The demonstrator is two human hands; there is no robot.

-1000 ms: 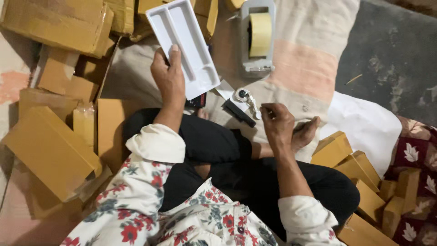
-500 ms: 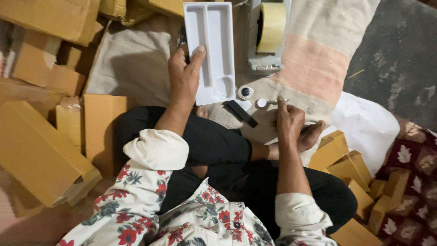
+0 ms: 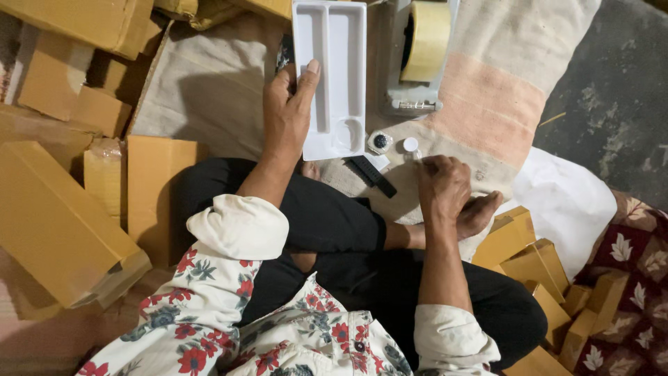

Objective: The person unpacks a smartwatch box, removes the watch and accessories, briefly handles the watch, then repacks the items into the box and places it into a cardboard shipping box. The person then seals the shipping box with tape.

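Gripping white tray (image 3: 330,73) with my left hand (image 3: 289,115); right hand (image 3: 442,186) pinching small white-capped piece (image 3: 411,145); seating it in tray comes next, I judge.

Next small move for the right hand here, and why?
Probably lift the small white piece at the right hand's fingertips toward the white tray. The left hand holds the tray, and its compartments look empty.
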